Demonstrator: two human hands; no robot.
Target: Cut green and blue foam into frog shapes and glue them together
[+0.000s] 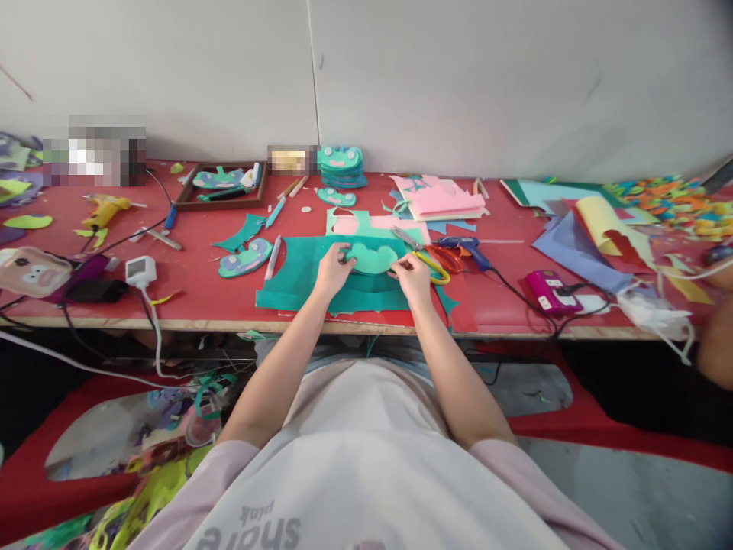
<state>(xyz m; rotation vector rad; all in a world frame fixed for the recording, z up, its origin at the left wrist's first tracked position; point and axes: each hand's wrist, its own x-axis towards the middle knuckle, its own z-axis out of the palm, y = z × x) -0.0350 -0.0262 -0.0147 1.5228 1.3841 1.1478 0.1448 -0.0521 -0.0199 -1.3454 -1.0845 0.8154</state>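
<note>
Red table (200, 221); mint cutout (373, 261): long axis left-right, bumps wallward.

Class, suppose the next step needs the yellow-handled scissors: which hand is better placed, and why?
Probably the right hand: the yellow-handled scissors lie just beside it. The left hand is farther off, on the other side of the green cutout, which both touch.

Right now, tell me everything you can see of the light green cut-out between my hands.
The light green cut-out is a thin, plain piece, perhaps felt or foam, with rounded bumps along its far edge and a curved near edge. Your left hand holds one end, your right hand the other. It lies roughly level over the teal sheet; whether they touch is unclear.
</note>
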